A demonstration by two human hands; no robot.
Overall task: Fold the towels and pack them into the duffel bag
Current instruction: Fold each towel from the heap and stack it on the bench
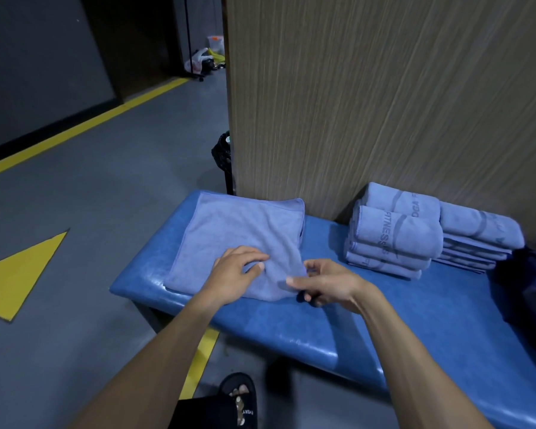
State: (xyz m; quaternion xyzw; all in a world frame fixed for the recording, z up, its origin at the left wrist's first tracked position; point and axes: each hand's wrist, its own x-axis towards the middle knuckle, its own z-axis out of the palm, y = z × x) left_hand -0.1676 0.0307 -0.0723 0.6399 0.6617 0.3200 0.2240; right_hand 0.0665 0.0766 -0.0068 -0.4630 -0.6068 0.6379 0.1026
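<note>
both hands work one towel (pixel 239 243) on the worktop (pixel 384 311): left hand (pixel 239 267) rests on it, fingers loosely spread; right hand (pixel 322 284) pinches its near corner. soft, light, floppy cloth, probably best gripped at corners. folded towels (pixel 393 239) lie beyond the right hand.

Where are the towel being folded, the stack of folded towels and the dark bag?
towel being folded (pixel 229 230), head view, on its flat middle.
stack of folded towels (pixel 396 233), head view, on the top front towel.
dark bag (pixel 529 286), head view, on its visible side.
</note>
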